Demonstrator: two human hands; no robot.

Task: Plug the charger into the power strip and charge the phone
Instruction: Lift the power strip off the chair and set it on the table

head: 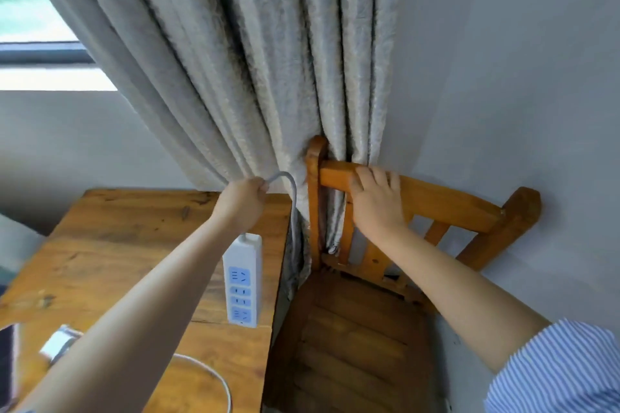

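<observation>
A white power strip point(242, 280) with blue sockets hangs above the right edge of the wooden table point(110, 245). Its grey cord point(291, 193) loops up and over, and my left hand point(243, 203) is shut on that cord just above the strip. My right hand point(377, 199) rests flat on the top rail of a wooden chair point(446, 204), fingers spread over the rail. A white charger block point(57, 344) lies at the table's near left, partly behind my left forearm. A white cable point(214, 375) curves across the near table. A dark edge point(5, 365), possibly the phone, shows at the far left.
A grey curtain point(255, 60) hangs behind the table and is tucked behind the chair back. The chair stands in the corner against a grey wall point(503, 60), close beside the table. A window point(30, 10) is at the upper left.
</observation>
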